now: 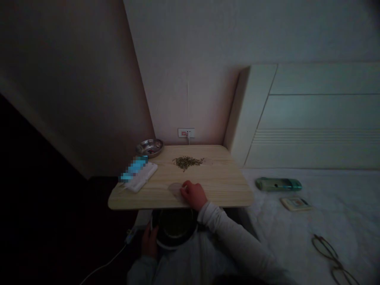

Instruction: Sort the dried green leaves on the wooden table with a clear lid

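My right hand (192,194) rests near the front edge of a light wooden table (225,186), fingers curled together beside a small pale patch on the wood; what they pinch is too small to make out. A heap of small dark-green bits (187,161) lies farther back on the table. Below the table's front edge my left hand (149,240) grips the rim of a dark bowl (174,228) with greenish contents.
A metal dish (150,147) stands at the table's back left, with a white flat box (141,176) in front of it. A wall socket (186,132) sits behind. On the white bed to the right lie a green case (278,184), a small card (295,203) and glasses (334,257).
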The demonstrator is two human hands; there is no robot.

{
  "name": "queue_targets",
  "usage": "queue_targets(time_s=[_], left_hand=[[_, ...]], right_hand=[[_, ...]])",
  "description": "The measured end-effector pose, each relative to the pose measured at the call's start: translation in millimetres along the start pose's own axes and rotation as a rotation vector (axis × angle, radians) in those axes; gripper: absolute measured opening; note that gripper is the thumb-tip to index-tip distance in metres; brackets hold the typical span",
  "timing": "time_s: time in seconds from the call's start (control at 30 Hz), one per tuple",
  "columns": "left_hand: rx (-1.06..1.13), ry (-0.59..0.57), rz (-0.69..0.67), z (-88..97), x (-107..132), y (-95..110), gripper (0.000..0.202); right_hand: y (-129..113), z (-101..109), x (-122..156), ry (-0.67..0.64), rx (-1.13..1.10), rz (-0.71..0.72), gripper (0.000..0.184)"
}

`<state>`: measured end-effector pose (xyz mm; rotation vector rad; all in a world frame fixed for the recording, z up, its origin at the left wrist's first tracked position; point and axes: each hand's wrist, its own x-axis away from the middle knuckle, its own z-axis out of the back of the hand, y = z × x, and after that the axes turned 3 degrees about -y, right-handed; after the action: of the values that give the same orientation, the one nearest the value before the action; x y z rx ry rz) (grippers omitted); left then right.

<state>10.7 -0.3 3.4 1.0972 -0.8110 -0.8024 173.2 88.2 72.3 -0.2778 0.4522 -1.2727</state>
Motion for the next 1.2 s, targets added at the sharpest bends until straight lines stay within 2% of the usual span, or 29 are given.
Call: queue_targets(time_s=[0.23,0.37,0.5,0.6,0.93,1.07,1.2], left_hand=[[0.161,0.009,0.104,-1.9,-2,-4,0.021],[0.137,0.021,0.147,-2.5,-1,-1,0.021],[0.132,0.026,0.133,-1.7,0,3,0.021],[0.152,0.015,0.105,-0.8,1,5,0.014],[0.193,0.022,0.111,-1.1,2,4,0.009],[0.163,0.018,0.125,-1.1,4,10,0.005],[0.145,0.006,0.137,-1.6,3,7,0.007]], right_hand=[[49,26,-5,0.035,-0.016,-0.049,0.025],[76,38,-19,0.023,0.029,-0.090,0.025],[100,46,-34,0.023,0.049,-0.136,0.027],[114,52,-44,0.025,0.061,-0.158,0.028],[145,64,-66,0.080,0.081,-0.226,0.026],[150,64,-70,0.103,0.065,-0.239,0.025],[149,64,-67,0.134,0.038,-0.234,0.024]])
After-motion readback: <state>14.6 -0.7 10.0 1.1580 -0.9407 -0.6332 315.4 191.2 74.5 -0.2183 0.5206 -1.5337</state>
